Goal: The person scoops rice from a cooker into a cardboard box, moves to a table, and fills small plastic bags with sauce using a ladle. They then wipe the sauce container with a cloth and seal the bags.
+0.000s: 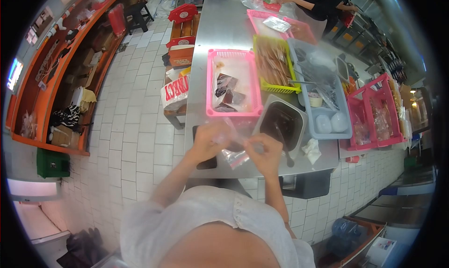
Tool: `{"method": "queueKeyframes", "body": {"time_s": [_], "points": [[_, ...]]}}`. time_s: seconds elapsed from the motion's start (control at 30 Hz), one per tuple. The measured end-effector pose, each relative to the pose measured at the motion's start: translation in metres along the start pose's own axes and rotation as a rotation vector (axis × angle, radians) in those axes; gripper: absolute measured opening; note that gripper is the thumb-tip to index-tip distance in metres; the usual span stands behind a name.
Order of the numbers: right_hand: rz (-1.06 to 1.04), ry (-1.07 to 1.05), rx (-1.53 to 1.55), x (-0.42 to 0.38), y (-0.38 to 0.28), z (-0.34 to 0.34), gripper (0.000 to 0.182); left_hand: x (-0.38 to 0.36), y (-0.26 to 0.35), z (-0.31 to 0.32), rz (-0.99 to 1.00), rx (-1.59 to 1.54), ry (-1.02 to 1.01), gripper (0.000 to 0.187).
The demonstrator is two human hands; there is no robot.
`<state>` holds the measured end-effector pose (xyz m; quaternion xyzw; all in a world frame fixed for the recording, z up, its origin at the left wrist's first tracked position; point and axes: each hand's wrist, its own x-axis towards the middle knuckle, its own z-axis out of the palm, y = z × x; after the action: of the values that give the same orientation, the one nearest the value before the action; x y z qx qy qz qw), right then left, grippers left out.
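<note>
Between my two hands a small clear plastic bag [229,132] is stretched over the near edge of the steel table. My left hand [211,139] is closed on one side of it, and my right hand [264,152] pinches the other. Under them lie clear bags with a red strip [237,161]. Just beyond my right hand stands a metal pan [299,133] of dark liquid, with a ladle handle leaning out of it. A pink basket [210,88] past my left hand holds a few filled dark packets [226,84].
A yellow-green basket [262,87] holds brown packets. Beside it sit a blue-grey bin [322,136] with bowls and tape, and a pink crate [374,144]. A crumpled white tissue [312,151] lies near the pan. Another person's arm [299,2] reaches over the far end.
</note>
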<state>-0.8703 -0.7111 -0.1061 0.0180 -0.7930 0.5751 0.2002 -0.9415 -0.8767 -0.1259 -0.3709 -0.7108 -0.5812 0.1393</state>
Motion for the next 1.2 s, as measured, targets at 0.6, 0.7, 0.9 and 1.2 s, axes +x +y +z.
{"method": "queueKeyframes", "body": {"time_s": [0.6, 0.7, 0.9, 1.2], "points": [[-0.231, -0.047, -0.448, 0.058, 0.053, 0.058, 0.018, -0.013, -0.063, -0.014, -0.980, -1.089, 0.587, 0.021], [-0.057, -0.119, -0.285, 0.024, 0.040, 0.069, 0.019, -0.027, -0.041, -0.006, -0.992, -1.106, 0.482, 0.036], [0.318, -0.257, -0.031, 0.009, 0.013, 0.063, 0.020, -0.028, -0.013, 0.005, -0.889, -1.061, 0.425, 0.046], [0.290, -0.121, 0.212, 0.006, 0.007, 0.047, 0.014, -0.025, -0.007, 0.014, -0.915, -1.153, 0.253, 0.032]]}}
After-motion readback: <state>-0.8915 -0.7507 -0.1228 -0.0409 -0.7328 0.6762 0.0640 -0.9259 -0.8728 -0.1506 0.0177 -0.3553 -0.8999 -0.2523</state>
